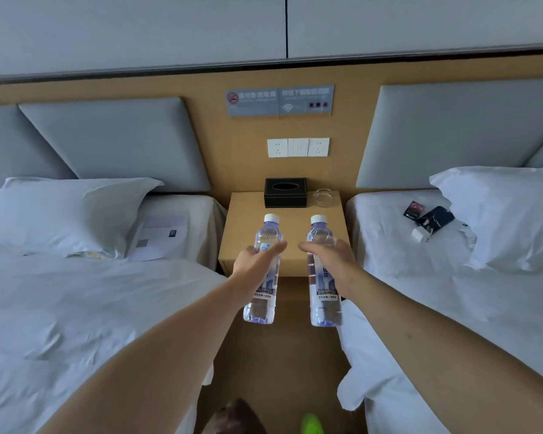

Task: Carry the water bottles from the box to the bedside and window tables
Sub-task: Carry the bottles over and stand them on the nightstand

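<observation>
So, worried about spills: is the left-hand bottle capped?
Capped: a white cap sits on the bottle the left hand grips.

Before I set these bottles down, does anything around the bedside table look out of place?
Table itself looks tidy. Odd bits lie on the beds: a phone, charger and small packet by the right pillow, and papers on the left bed.

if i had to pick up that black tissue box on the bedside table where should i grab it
Take the black tissue box from above across its short sides. It stands flat against the wall on the bedside table, so a rear grip is blocked, and the glass ashtray stands close beside it.
</observation>
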Demonstrator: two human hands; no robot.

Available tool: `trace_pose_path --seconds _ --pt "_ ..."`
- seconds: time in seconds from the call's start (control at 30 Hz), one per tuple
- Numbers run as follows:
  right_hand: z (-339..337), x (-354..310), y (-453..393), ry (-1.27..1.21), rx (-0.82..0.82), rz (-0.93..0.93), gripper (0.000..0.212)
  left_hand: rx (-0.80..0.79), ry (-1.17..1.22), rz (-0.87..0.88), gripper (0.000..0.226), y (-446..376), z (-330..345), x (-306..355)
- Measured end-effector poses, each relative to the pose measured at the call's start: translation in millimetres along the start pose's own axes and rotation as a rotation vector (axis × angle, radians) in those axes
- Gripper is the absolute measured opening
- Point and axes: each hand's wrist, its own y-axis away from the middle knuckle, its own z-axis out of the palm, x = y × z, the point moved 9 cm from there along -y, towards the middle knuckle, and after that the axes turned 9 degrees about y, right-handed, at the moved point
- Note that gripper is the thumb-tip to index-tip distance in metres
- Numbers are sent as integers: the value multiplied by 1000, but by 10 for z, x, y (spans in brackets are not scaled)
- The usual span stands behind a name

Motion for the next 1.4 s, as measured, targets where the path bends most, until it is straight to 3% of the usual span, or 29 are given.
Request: trace_pose_path --seconds 0.17,0.37,0.57,0.73,0.87,1.13,1.4 --pt "156 -258 -618 37 10 2 74 23 36 -41 58 -686 25 118" --pt "458 -649 -1435 55 16 20 77 -25 83 -86 69 -1718 14 364" --pt "722 -1139 -2174 -25 30 5 54 -125 113 -69 78 -2660 -103 819" --pt "917 -1435 -2562 16 99 -38 33 -163 94 -53 60 -3224 -277 1173" --pt "978 -1488 -2820 105 111 -14 44 -144 73 -43 50 -3546 -368 1290" --pt "989 -1509 -3453 360 132 -66 41 -127 -251 66 51 -4067 -339 1350" --pt "989 -1389 -4146 515 32 -79 26 -165 -492 126 54 -4574 -29 1161"
